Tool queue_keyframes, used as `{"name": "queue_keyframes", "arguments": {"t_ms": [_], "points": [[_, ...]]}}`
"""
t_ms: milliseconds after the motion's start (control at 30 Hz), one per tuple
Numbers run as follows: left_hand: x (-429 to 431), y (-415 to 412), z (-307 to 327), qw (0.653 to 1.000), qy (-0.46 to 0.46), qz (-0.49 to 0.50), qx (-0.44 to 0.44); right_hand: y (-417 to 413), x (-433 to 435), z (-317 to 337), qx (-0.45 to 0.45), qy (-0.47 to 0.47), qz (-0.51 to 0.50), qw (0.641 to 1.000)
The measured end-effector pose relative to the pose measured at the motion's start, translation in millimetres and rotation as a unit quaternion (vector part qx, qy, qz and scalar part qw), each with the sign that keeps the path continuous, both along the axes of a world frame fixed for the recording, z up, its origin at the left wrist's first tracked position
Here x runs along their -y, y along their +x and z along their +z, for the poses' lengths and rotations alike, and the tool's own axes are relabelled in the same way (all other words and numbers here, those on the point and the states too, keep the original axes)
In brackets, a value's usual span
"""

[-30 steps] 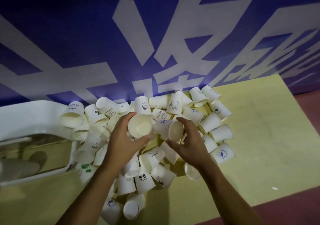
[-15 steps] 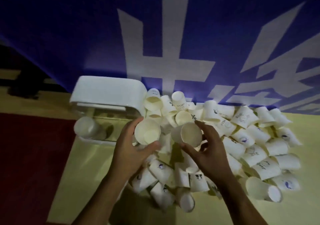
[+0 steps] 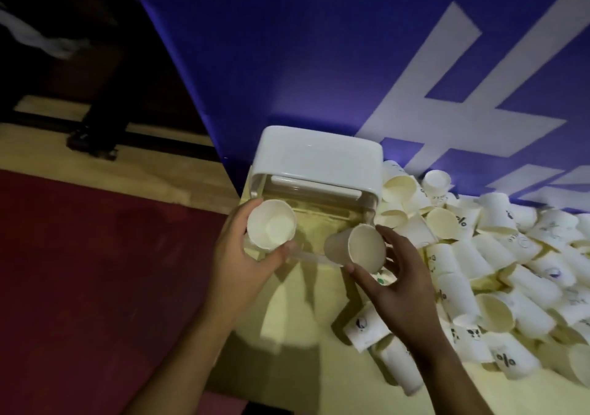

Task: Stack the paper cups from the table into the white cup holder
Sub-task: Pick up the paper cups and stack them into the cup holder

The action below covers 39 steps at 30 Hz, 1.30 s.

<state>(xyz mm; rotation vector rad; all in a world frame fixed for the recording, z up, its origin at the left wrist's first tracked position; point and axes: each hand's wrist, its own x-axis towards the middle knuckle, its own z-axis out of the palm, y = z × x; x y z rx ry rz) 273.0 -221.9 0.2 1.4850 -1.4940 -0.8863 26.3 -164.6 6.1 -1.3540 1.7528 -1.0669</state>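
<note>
My left hand [image 3: 238,264] grips a white paper cup [image 3: 271,225], its mouth turned toward me, just in front of the white cup holder [image 3: 317,156]. My right hand [image 3: 396,280] holds a second paper cup [image 3: 360,248] on its side, to the right of the first and over the holder's clear lower part. A big pile of paper cups [image 3: 498,261] covers the yellow table [image 3: 297,312] to the right of both hands. Several have small black prints.
A blue banner with white characters [image 3: 351,63] stands right behind the holder and pile. The table's left edge runs beside my left forearm; below it lies red carpet [image 3: 95,271]. A person's dark legs and shoe [image 3: 92,146] stand at far left.
Both hands lifted their cups away from the pile and carried them left to the front of the cup holder. The view swung left, bringing the holder to the centre.
</note>
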Motion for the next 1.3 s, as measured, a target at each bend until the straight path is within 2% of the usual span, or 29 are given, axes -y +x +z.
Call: {"name": "queue_keyframes", "arguments": {"t_ms": [267,467,667,833,1033,1100,1200,1300], "points": [[33,14,-26,0.998,0.040,-0.030,0.032,21,11,7,-0.020,-0.013,-0.020,1.000],[47,10,-54,0.991,0.114,-0.046,0.050,27,26,8,-0.014,-0.018,-0.027,0.999],[52,5,-59,0.986,0.159,-0.045,0.030,56,55,17,-0.010,-0.043,0.010,0.999],[44,13,-56,0.980,0.182,-0.066,-0.034,85,76,6,-0.064,-0.045,0.082,0.994],[31,39,-72,0.981,0.183,-0.060,-0.022,99,90,-24,-0.145,-0.009,0.141,0.979],[31,42,-76,0.979,0.191,-0.045,-0.053,103,94,-34,-0.161,0.010,0.148,0.976],[36,38,-71,0.973,0.208,-0.013,-0.103,110,97,-48,-0.160,0.030,0.148,0.975],[41,32,-63,0.974,0.206,-0.018,-0.096,113,97,-60,-0.126,0.055,0.141,0.980]]}}
